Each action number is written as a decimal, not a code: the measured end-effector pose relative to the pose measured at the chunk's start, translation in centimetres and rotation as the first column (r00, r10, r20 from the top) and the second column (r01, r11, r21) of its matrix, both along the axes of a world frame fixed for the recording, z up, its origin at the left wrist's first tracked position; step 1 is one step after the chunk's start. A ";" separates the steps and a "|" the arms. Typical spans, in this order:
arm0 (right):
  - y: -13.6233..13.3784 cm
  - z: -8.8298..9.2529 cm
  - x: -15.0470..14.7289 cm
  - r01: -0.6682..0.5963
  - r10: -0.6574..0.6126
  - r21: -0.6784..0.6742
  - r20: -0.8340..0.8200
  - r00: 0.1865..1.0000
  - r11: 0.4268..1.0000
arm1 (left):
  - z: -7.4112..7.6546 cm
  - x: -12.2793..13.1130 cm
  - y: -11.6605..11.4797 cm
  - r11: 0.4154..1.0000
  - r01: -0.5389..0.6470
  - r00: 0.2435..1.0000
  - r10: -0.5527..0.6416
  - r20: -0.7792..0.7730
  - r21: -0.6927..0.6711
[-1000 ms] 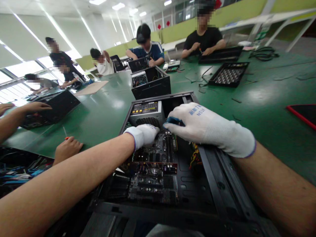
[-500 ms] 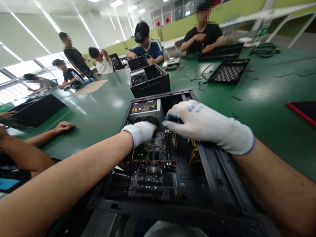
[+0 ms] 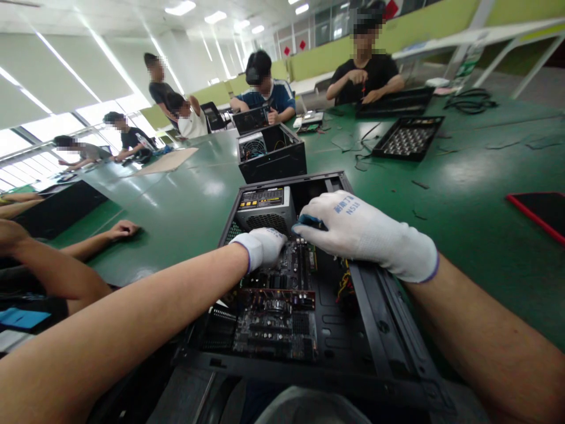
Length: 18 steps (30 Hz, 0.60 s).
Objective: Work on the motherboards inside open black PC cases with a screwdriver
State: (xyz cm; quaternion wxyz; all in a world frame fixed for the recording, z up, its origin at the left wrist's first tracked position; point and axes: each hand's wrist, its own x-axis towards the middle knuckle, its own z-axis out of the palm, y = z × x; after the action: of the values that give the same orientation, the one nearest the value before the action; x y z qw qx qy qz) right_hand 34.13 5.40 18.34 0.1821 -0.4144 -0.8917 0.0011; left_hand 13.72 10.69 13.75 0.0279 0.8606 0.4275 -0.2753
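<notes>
An opened black computer case (image 3: 371, 318) lies before me, its inside facing up. My left hand (image 3: 267, 246), in a white glove, reaches in over the upper part of the motherboard (image 3: 273, 330), just below the power supply (image 3: 265, 203). Its fingers curl downward, and whatever they grip is hidden. Close by on the right, my gloved right hand (image 3: 342, 227) has thumb and fingertips drawn together above the board's top edge. I cannot make out what is between them. Below my hands a reddish-edged expansion card (image 3: 276, 298) stands across the board. Bundled coloured cables (image 3: 345, 285) lie inside the case's right part.
Another open case (image 3: 273, 156) stands just beyond mine on the green table (image 3: 194, 218). A black tray-like panel (image 3: 408, 138), coiled black cable (image 3: 471, 101) and red-edged mat (image 3: 538, 215) lie rightward. At left rests a co-worker's hand (image 3: 123, 229); other people work around the table.
The view has shifted slightly, so the case and both hands appear a little lower. Both hands keep nearly the same places in the case.
</notes>
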 end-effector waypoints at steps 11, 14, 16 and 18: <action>-0.1 -0.1 0.0 0.010 -0.010 0.026 0.023 1.000 1.000 | 0.8 0.9 -0.4 0.999 0.002 0.999 -0.003 -0.033 -0.035; 0.0 -0.4 0.1 0.006 -0.006 0.051 0.010 1.000 0.999 | 0.7 0.8 -0.3 0.998 0.010 1.000 -0.011 -0.023 -0.062; 0.0 -0.6 0.2 -0.005 0.004 0.061 0.005 1.000 0.998 | 0.6 0.7 -0.3 0.997 0.013 1.000 -0.014 -0.014 -0.074; 0.1 -0.7 0.2 -0.008 0.009 0.064 -0.007 1.000 0.998 | 0.6 0.7 -0.2 0.997 0.012 1.000 -0.012 -0.005 -0.079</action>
State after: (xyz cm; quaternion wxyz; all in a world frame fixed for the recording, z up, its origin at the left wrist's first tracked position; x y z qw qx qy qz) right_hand 34.37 5.49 17.68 0.1985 -0.4045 -0.8924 -0.0254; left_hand 14.41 10.45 14.31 0.0592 0.8607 0.4111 -0.2944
